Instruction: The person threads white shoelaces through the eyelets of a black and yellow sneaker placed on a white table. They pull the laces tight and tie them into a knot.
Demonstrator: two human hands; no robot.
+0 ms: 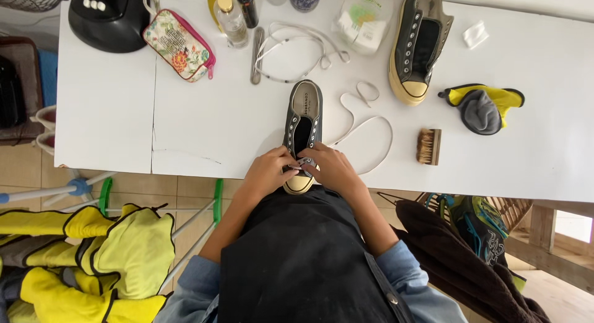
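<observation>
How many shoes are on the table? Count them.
2. One shoe at the table's near edge under both hands, another shoe at the far right. None seems hidden.

Single head-worn view — looks straight down from above at table [216, 112] edge, near enough to fill frame with tabletop, floor [37, 168] strip below; no second view.

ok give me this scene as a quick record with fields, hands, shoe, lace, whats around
left hand: on the toe end of the dark shoe, fingers at the eyelets
right hand: same spot, pinching the white lace
lace: trails loose to the right of the shoe
second shoe: unlaced, farther back on the white table
nearby: small brush, spare lace, floral pouch
</observation>
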